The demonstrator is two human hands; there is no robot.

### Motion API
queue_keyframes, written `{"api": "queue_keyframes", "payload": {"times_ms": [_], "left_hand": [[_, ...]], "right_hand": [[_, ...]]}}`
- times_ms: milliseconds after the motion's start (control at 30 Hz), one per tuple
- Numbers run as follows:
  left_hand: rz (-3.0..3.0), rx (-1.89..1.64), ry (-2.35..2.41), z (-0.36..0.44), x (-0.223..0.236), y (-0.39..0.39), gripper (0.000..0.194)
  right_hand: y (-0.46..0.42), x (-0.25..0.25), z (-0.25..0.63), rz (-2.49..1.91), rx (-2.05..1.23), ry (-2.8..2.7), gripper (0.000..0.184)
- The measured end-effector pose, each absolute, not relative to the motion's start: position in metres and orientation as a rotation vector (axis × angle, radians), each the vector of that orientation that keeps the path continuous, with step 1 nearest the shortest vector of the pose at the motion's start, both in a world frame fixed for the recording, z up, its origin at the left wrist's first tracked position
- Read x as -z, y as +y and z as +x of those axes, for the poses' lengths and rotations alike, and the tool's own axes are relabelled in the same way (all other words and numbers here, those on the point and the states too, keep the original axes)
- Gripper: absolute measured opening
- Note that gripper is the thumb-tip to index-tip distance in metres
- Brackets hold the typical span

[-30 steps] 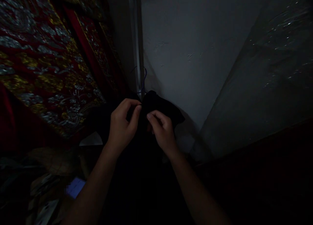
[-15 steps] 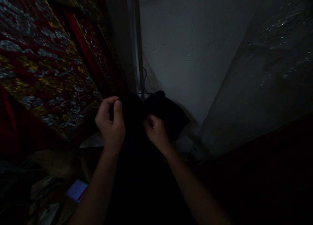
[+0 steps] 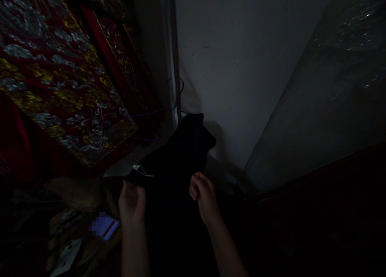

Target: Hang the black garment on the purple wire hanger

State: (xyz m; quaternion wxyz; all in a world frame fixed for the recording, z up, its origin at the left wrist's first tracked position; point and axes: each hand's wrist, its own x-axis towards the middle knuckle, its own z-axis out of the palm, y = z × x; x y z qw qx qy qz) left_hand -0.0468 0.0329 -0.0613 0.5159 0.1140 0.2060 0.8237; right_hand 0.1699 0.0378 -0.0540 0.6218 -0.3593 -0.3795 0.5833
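handling black cloth (image 3: pixel 187 144) with both hands (image 3: pixel 204 192)

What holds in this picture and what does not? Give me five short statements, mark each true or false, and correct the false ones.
1. The red cloth bears gold and silver patterns. True.
2. The screen of the phone is dark. False: it is lit.
3. A thin cord crosses the pole, higher in the picture than the black cloth. True.
4. The small white piece is nearer the right hand than the left hand. False: it is nearer the left hand.
5. Both hands are lower in the picture than the visible end of the pole. True.
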Motion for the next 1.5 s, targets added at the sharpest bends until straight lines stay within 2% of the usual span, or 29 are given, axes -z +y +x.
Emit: {"api": "queue_keyframes", "payload": {"times_ms": [100, 233, 333, 500, 567, 667, 733, 800, 867, 933, 1033, 1100, 1267, 1367, 1500], "left_hand": [[0.191, -1.988, 0.574, -0.026, 0.053, 0.032, 0.025], [0.365, -1.972, 0.582, 0.005, 0.033, 0.021, 0.013], [0.553, -1.941, 0.593, 0.03, 0.025, 0.008, 0.025], [1.019, -1.793, 0.811, 0.052, 0.014, -0.017, 0.02], [1.261, -1.727, 0.93, 0.052, 0.007, -0.023, 0.015], [1.483, -1.701, 1.058, 0.045, 0.002, -0.024, 0.013], [1.515, -1.691, 1.106, 0.036, 0.008, -0.019, 0.022], [1.515, -1.527, 1.114, 0.023, 0.024, -0.014, 0.045], [1.528, -1.172, 1.152, 0.01, 0.042, -0.008, 0.066], [1.579, -0.812, 1.25, -0.001, 0.054, -0.004, 0.072], [1.754, -0.598, 1.327, -0.011, 0.047, 0.001, 0.058], [1.871, -0.662, 1.321, -0.017, 0.03, 0.006, 0.048], [1.912, -0.816, 1.351, -0.046, 0.005, 0.017, 0.039], [1.875, -0.853, 1.404, -0.066, 0.014, 0.019, 0.034], [1.854, -0.65, 1.403, -0.082, 0.033, 0.017, 0.033]], "right_hand": [[0.045, 0.065, 0.186, -0.894, -1.251, -0.804, 0.036], [0.045, 0.064, 0.201, -1.001, -1.132, -0.924, 0.034], [0.029, 0.05, 0.198, -0.974, -1.093, -1.163, 0.027], [-0.005, 0.026, 0.181, -0.84, -1.163, -1.444, 0.047], [-0.012, 0.024, 0.175, -0.855, -1.199, -1.459, 0.046], [-0.014, 0.023, 0.172, -0.899, -1.274, -1.438, 0.034], [-0.011, 0.02, 0.175, -0.916, -1.376, -1.448, 0.026], [-0.004, 0.012, 0.182, -0.894, -1.495, -1.527, 0.023], [0.009, -0.003, 0.193, -0.845, -1.506, -1.659, 0.022], [0.029, -0.022, 0.204, -0.797, -1.29, -1.747, 0.023], [0.071, -0.048, 0.209, -0.708, -0.766, -1.631, 0.023], [0.105, -0.054, 0.201, -0.686, -0.635, -1.434, 0.025], [0.185, -0.037, 0.164, -0.743, -0.904, -1.331, 0.033], [0.212, -0.027, 0.158, -0.764, -0.835, -1.482, 0.03], [0.22, -0.022, 0.171, -0.926, -0.764, -1.572, 0.027]]}}
